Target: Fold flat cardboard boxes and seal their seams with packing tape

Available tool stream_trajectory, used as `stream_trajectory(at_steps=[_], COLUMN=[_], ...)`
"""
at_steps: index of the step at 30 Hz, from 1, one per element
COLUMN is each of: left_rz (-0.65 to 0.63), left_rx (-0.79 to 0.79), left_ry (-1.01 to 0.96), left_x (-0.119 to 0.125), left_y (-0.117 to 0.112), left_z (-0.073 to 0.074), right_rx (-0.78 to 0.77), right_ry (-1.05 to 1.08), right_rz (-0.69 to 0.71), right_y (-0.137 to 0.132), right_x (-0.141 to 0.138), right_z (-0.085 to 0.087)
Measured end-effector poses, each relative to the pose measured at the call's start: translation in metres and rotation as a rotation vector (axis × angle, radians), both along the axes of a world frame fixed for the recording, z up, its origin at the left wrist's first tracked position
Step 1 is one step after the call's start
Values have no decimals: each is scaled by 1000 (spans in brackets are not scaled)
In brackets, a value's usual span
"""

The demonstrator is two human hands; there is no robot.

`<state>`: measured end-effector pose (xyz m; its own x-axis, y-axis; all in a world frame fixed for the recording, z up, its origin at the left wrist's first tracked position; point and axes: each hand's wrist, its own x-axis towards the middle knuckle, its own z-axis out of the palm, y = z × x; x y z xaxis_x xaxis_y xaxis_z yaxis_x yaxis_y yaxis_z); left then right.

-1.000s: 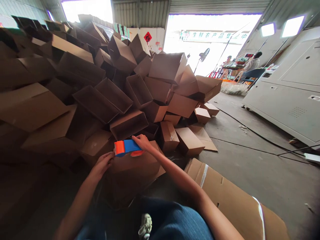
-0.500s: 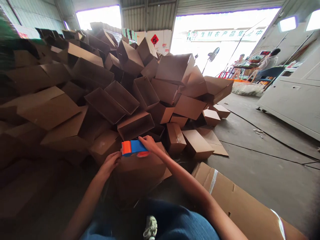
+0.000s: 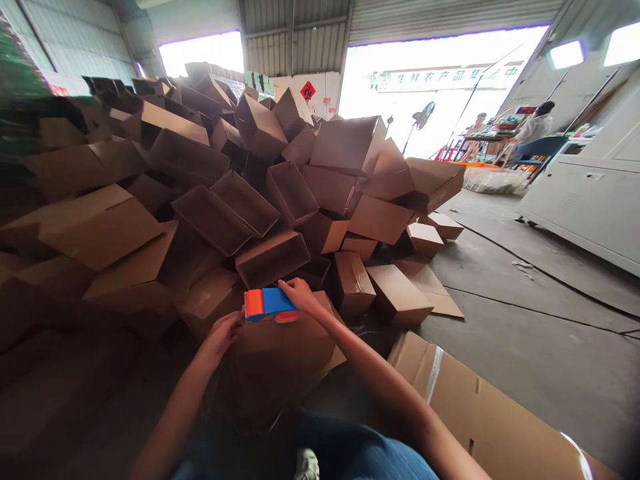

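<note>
My right hand (image 3: 299,295) grips a blue and orange tape dispenser (image 3: 267,305) and holds it against the top of a brown cardboard box (image 3: 280,350) in front of my knees. My left hand (image 3: 223,335) presses on the box's near left corner, fingers curled over its edge. A large heap of open and taped cardboard boxes (image 3: 240,193) rises just beyond the box.
Flattened cardboard sheets (image 3: 480,413) lie on the concrete floor at my right. A grey machine cabinet (image 3: 585,193) stands at the far right. Cables cross the floor. People sit at a table (image 3: 505,133) near the bright doorway, beside a standing fan (image 3: 423,117).
The view has tilted and shifted slightly, so the scene sits a little lower and to the right. Both hands and the tape dispenser stay at the same place on the box.
</note>
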<state>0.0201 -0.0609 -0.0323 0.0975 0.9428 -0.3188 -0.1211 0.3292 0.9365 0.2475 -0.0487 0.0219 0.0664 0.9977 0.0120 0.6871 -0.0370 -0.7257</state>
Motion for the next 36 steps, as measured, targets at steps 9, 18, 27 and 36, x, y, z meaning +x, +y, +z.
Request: stream_trajectory(at_steps=[9, 18, 27, 36], left_rz=[32, 106, 133, 155], left_rx=[56, 125, 252, 382], left_ry=[99, 242, 375, 432], left_x=[-2, 6, 9, 12], left_y=[1, -2, -1, -2], left_z=[-1, 0, 4, 4], right_rx=[-20, -20, -7, -9], right_ry=[-43, -94, -108, -104], right_rz=[-12, -69, -76, -60], right_y=[-5, -10, -10, -10], right_x=[-3, -11, -11, -10], right_z=[9, 11, 11, 11])
